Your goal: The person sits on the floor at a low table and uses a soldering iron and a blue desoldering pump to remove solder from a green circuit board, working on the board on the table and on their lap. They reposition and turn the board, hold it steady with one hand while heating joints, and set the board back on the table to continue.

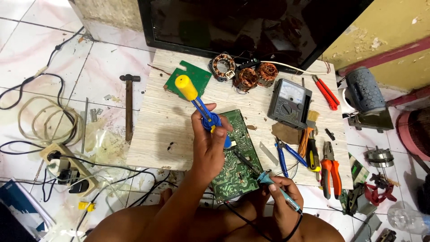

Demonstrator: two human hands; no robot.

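While both hands work, a circuit board [236, 154] lies on the table [165, 121].
Left hand [209, 139] grips a solder pump [199, 105] above it; right hand [282, 195] holds a soldering iron [268, 179], tip on the board.

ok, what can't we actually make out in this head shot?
- Soldering iron tip contact on the green circuit board: too small.
- Desoldering pump nozzle: hidden behind left hand.
- Right hand grip: partly hidden by its own fingers.
- Clear bottle: cut off by right edge.
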